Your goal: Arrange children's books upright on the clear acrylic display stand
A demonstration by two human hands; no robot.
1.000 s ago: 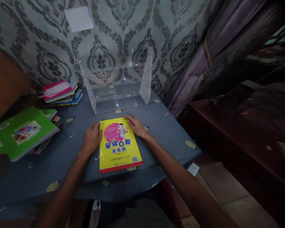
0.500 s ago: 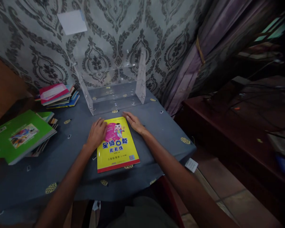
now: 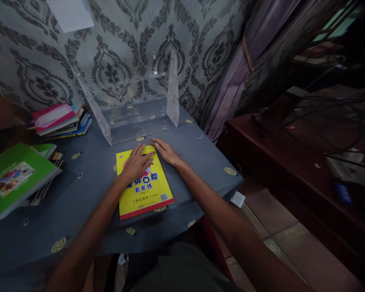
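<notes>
A yellow workbook point(image 3: 149, 196) with a red bottom strip and blue characters lies flat near the table's front edge. Across its upper cover rests my left hand point(image 3: 137, 163), fingers stretched out and hiding part of the cartoon figure. My right hand point(image 3: 166, 151) lies at the book's top right corner, its fingers extended and grasping nothing. Just beyond both hands stands a clear acrylic rack point(image 3: 134, 121) with two side panels.
At the left are a stack topped by a green book point(image 3: 18, 178) and a smaller pile under a pink-covered book point(image 3: 53, 117). The patterned grey tablecloth point(image 3: 88, 207) covers the table. On the right stands a dark red cabinet point(image 3: 261, 150) with tangled cables.
My left hand has moved from the book's left edge onto its upper cover. The right hand stays by the top right corner. The camera view has shifted slightly.
</notes>
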